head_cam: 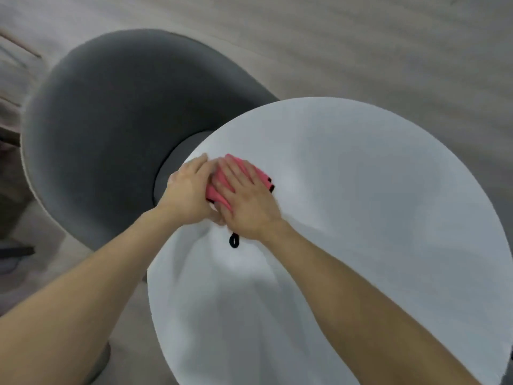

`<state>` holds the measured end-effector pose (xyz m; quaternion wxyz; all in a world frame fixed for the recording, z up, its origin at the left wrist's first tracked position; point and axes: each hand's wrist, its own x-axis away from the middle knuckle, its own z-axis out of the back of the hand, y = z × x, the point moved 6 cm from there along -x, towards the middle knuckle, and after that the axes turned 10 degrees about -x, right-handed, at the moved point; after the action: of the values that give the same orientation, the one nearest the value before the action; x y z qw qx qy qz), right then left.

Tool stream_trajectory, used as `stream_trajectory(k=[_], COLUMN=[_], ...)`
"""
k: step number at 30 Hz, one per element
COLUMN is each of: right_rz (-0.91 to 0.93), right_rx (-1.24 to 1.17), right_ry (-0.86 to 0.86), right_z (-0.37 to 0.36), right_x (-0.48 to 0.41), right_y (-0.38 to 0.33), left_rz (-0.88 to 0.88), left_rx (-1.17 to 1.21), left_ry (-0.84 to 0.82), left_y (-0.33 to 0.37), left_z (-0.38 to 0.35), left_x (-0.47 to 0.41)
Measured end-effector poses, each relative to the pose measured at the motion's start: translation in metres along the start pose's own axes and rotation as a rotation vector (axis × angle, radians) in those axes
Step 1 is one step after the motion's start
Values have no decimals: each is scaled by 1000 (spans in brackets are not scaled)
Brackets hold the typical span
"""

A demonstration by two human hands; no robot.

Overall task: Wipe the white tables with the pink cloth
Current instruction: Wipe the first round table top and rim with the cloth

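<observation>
Left hand [188, 190] and right hand [249, 201], fingers straight, press a pink cloth [215, 190] at the round white table [361, 218]'s rim. A grey chair [105, 120] stands beside the table.

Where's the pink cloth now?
Head view: the pink cloth lies on the round white table near its left edge, under the right hand, beside the left hand and grey chair.

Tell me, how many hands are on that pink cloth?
2. The left hand presses the pink cloth on its left side; the right hand lies flat on top of it.
</observation>
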<state>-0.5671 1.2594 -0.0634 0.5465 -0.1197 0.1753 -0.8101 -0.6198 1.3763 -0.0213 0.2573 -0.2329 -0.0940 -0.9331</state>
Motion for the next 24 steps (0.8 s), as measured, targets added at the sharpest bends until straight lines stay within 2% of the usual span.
stream_trajectory(k=[2,3,5,7,9,10,11,14,16,17,18,19,21,22,23,24], right_rz=[190,177,-90,-515,-817,-849,-767,-118,217,272,206,18,-547,-732,-763,-638], right_rx=[20,34,62,84,66,77,66,14,62,90,106,123,102,77,74,82], right_ry=[-51,-12,77,207,364,396,381,118,-68,-87,-75,-6,209,302,371,373], right_z=[3,12,37,71,78,69,51,-5,-5,3,15,34,72,74,63,44], right_x=[-3,-2,9,33,37,21,-2,-69,-78,-77,-75,-71,-53,-49,-56,-72], right_y=[-1,22,101,180,192,166,128,-11,-22,4,45,93,168,170,144,104], left_rz=[100,158,244,250,244,236,223,199,172,166,169,163,165,165,166,168], left_rx=[-27,-31,-3,107,141,149,151,156,162,168,171,167,163,174,181,176], left_ry=[-59,-86,-169,-248,-232,-225,-221,-209,-203,-208,-216,-220,-228,-229,-230,-227], left_y=[-30,-46,-66,-72,-76,-78,-77,-79,-82,-84,-87,-87,-88,-88,-88,-88], left_z=[-2,-2,-5,-15,-20,-22,-23,-28,-34,-36,-37,-38,-39,-39,-38,-37], left_x=[-1,-2,-7,-10,-14,-16,-17,-17,-18,-18,-19,-21,-22,-23,-22,-21])
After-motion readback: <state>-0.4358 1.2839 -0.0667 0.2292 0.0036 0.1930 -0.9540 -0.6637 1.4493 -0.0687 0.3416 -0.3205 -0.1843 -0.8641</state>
